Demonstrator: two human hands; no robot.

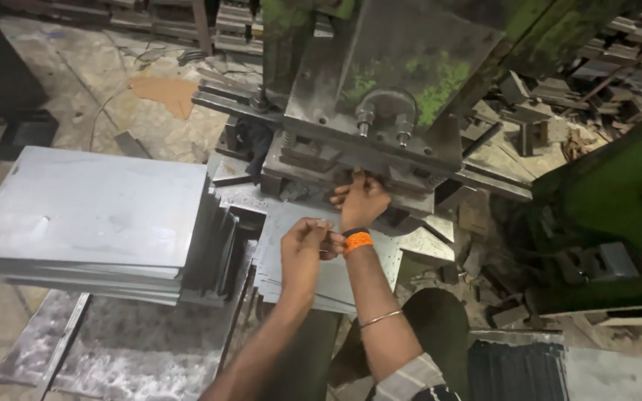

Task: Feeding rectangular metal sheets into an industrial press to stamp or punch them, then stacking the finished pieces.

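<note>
The right hand [362,199] is stretched forward to the press [380,111], with its fingers curled at the die slot under the press head; what is gripped there is hidden by the fingers and by shadow, so it cannot be told whether anything is held. An orange band [357,241] is worn at that wrist and a thin bangle [380,319] lower on the forearm.

The left hand [302,249] is raised just below the press, nearer the camera, with the fingers bent inward and narrowly closed beside the right wrist. Whether the sheet [336,271] beneath it is pinched or only touched cannot be told.

That sheet is seen lying flat in front of the press, on top of a few more like it, with its far edge reaching toward the die. A taller stack [91,212] of grey sheets is set well to the left of the press, and some are leaned on edge against its right side.

The top of the press is cut off by the frame. The scrap [544,111] to the right of the press is dim and hard to make out.
</note>
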